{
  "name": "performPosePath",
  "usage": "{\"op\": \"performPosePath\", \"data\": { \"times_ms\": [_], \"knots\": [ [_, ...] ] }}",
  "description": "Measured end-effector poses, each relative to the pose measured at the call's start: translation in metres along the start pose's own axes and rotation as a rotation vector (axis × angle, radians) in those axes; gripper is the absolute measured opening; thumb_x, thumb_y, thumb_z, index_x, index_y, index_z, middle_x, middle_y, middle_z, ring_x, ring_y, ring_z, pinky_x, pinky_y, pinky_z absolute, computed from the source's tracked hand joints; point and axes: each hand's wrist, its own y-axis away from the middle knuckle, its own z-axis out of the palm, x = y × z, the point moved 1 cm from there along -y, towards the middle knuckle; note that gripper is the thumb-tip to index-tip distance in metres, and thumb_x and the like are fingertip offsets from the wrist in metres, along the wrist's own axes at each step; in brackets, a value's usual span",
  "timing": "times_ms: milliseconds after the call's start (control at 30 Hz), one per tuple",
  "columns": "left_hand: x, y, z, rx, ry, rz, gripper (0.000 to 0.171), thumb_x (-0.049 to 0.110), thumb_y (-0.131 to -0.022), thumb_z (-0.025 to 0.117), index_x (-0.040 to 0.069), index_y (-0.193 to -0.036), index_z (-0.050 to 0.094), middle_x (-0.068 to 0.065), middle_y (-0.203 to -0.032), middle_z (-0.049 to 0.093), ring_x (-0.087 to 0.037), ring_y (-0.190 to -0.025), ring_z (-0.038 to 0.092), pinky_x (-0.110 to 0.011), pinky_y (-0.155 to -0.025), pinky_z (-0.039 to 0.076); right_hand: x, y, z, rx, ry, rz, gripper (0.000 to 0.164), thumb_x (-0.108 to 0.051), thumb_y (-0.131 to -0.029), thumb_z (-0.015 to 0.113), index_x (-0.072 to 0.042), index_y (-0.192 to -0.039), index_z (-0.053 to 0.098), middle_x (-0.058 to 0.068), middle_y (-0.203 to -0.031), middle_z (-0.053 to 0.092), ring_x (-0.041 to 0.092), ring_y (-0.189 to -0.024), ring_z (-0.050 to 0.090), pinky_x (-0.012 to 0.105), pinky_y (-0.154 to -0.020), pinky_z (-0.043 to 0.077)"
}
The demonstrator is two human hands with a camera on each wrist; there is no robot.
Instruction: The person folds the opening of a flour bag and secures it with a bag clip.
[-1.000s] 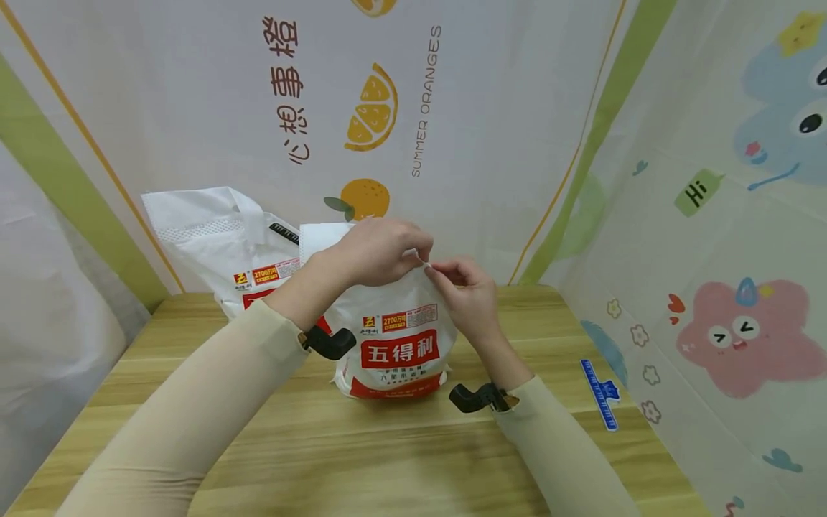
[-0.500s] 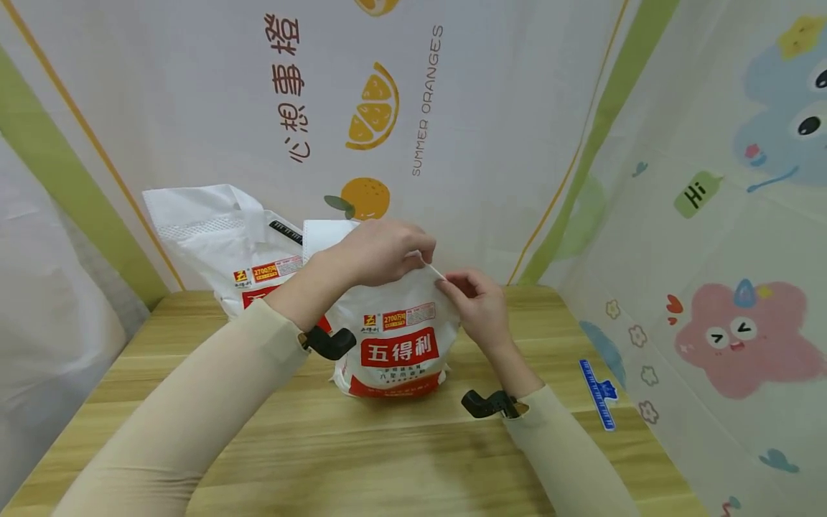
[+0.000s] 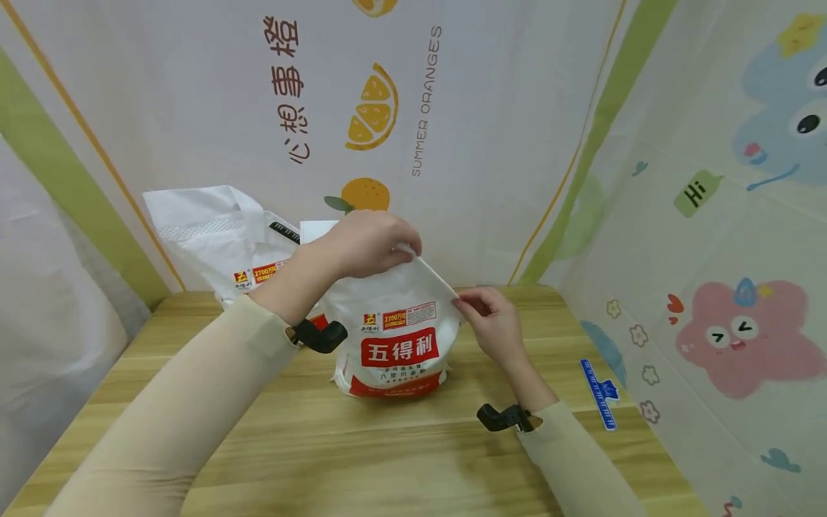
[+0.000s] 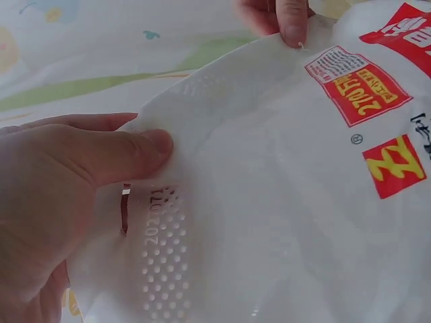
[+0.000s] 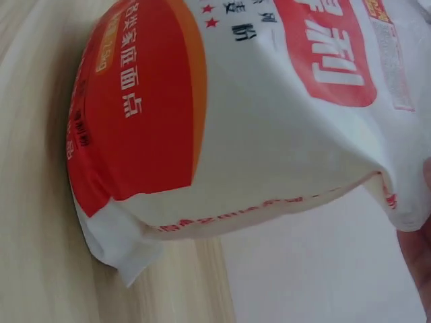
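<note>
A white and red flour bag [image 3: 371, 305] stands upright on the wooden table. My left hand [image 3: 368, 244] grips its top; in the left wrist view the thumb [image 4: 148, 151] presses the white film close to a slot and a dotted strip. At the bag's right edge, my right hand [image 3: 496, 327] pinches the film between thumb and fingers. The top edge runs taut and sloping between the two hands. The right wrist view shows the bag's red lower end [image 5: 145, 101] on the table, with only a little of the right hand at the frame's edge.
Behind and left leans a second white flour bag [image 3: 209, 248], with a black clip [image 3: 284, 231] across its top. A blue clip [image 3: 601, 395] lies on the table's right side. Printed curtains [image 3: 491, 143] enclose the back and sides of the table [image 3: 362, 459].
My right hand has slid right and down along the bag's top edge, away from the left hand. The left hand has shifted slightly left. A longer stretch of edge now shows between them.
</note>
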Motion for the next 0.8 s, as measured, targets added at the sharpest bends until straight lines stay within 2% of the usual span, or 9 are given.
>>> {"op": "performPosePath", "data": {
  "times_ms": [133, 333, 567, 800],
  "knots": [
    [0.000, 0.002, 0.001, 0.005, -0.004, 0.013, 0.014, 0.016, -0.103, 0.077, 0.017, -0.115, 0.083, -0.002, -0.118, 0.083, -0.026, -0.107, 0.077, -0.047, -0.094, 0.063, 0.004, 0.001, 0.002, 0.008, -0.025, -0.021, 0.013, -0.003, -0.098, 0.080, 0.002, -0.110, 0.079, 0.020, -0.111, 0.074, 0.009, -0.096, 0.072, 0.016, -0.083, 0.062],
    [-0.004, 0.004, 0.000, -0.024, 0.067, -0.018, 0.025, 0.015, -0.102, 0.079, 0.018, -0.126, 0.083, -0.004, -0.129, 0.081, -0.027, -0.117, 0.076, -0.047, -0.100, 0.063, 0.008, 0.006, -0.002, 0.004, -0.006, 0.029, 0.018, -0.008, -0.099, 0.081, -0.002, -0.116, 0.080, 0.016, -0.115, 0.074, 0.006, -0.098, 0.071, 0.016, -0.085, 0.062],
    [-0.008, 0.006, 0.006, 0.022, 0.083, 0.041, 0.017, 0.014, -0.102, 0.078, 0.019, -0.115, 0.088, -0.003, -0.106, 0.081, -0.023, -0.096, 0.075, -0.040, -0.084, 0.062, 0.012, 0.013, -0.001, 0.055, 0.024, -0.028, 0.013, 0.002, -0.096, 0.081, 0.000, -0.109, 0.083, 0.020, -0.104, 0.073, 0.004, -0.094, 0.069, 0.013, -0.083, 0.060],
    [-0.014, 0.007, 0.008, 0.021, 0.093, 0.027, 0.020, 0.016, -0.103, 0.078, 0.018, -0.121, 0.086, -0.003, -0.115, 0.082, -0.024, -0.101, 0.075, -0.043, -0.089, 0.063, 0.013, 0.015, 0.003, 0.083, 0.013, -0.041, 0.016, -0.006, -0.099, 0.081, -0.001, -0.115, 0.082, 0.017, -0.105, 0.071, 0.000, -0.091, 0.070, 0.012, -0.079, 0.060]
  ]
}}
